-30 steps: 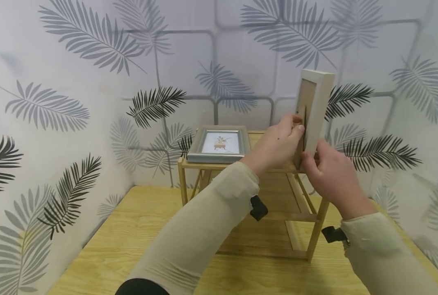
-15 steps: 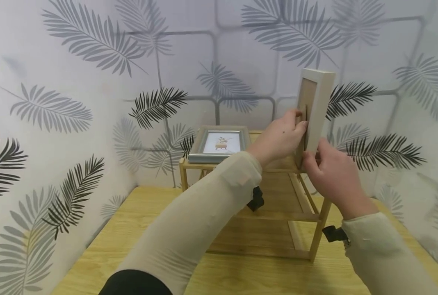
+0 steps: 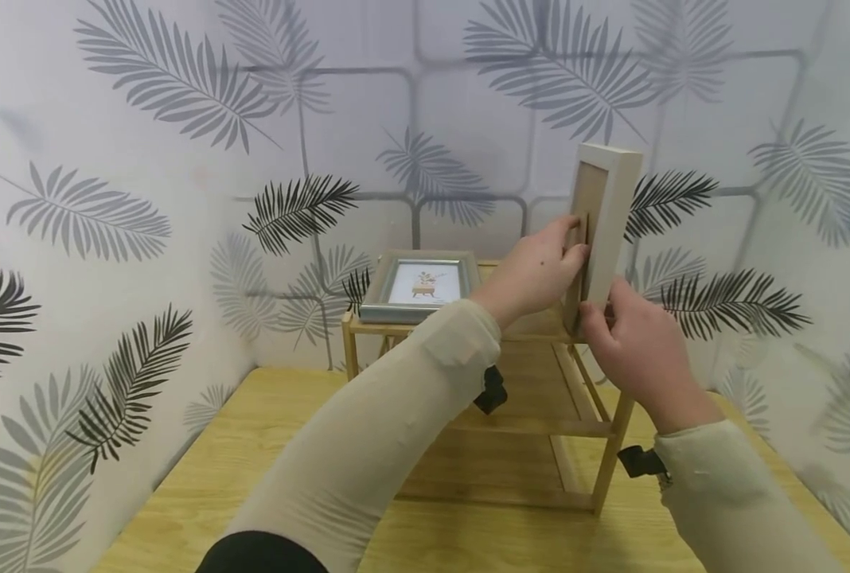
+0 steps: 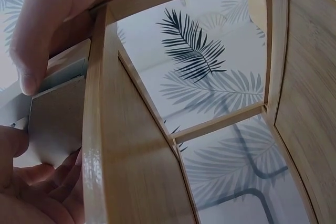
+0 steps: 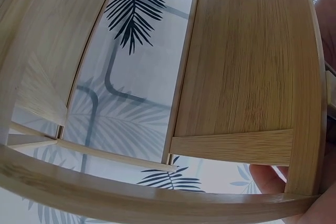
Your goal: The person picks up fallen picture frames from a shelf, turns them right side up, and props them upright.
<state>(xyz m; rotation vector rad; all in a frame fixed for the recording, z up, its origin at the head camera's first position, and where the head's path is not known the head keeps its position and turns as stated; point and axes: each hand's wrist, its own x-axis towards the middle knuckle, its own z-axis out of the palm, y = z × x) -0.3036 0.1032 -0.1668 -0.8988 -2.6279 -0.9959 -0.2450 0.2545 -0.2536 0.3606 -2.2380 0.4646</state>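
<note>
We hold a white frame (image 3: 606,227) upright on the top of the rack (image 3: 540,374), right of centre in the head view, its brown back turned to us. Our left hand (image 3: 536,274) pinches the stand on that back, and our right hand (image 3: 636,350) grips the frame's lower edge. A silver frame (image 3: 419,286) lies flat at the rack's left end. The rack stands on the counter (image 3: 267,446).

Our head cam looks forward and down at the bamboo shelf (image 3: 540,374); both wrist cams sit close beneath, sharing its slats.
</note>
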